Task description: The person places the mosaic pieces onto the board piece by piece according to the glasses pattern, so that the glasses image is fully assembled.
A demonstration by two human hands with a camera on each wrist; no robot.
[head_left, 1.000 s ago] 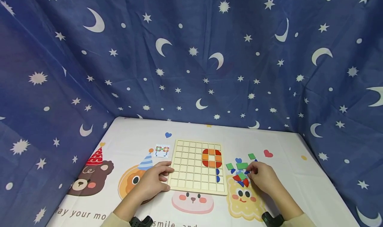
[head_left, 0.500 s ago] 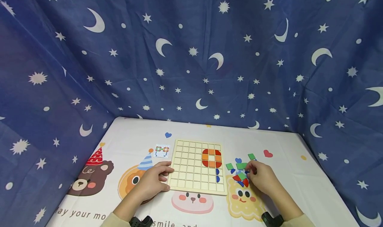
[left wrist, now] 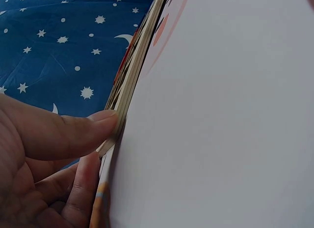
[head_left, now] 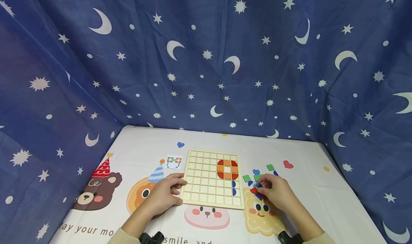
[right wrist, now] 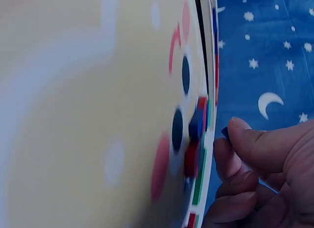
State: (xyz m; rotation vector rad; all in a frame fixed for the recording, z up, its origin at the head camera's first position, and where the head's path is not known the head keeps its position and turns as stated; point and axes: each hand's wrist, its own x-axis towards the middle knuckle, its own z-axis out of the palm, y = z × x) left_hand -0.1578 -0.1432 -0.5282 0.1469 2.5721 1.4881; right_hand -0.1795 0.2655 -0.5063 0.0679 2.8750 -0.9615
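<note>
A pale wooden grid board [head_left: 202,181] lies on the table. On its right side, red and orange tiles [head_left: 227,162] form a ring, with two blue half-round tiles [head_left: 234,191] below. My left hand [head_left: 164,192] rests against the board's left edge, its thumb near the front corner; the left wrist view shows the thumb [left wrist: 68,134] touching the board's side. My right hand [head_left: 276,190] is over the loose pile right of the board. Between its thumb and index finger it pinches a small blue tile [right wrist: 225,133], mostly hidden by the fingertips.
Loose green tiles [head_left: 246,178], a red tile [head_left: 254,190] and blue ones lie right of the board, partly under the right hand. A small pattern card [head_left: 173,162] lies at the board's upper left. A starry blue curtain [head_left: 206,76] stands behind the printed tablecloth [head_left: 305,186].
My right hand has moved a little left over the loose tiles, uncovering the blue tile at their upper right. The left hand and the board have stayed in place.
</note>
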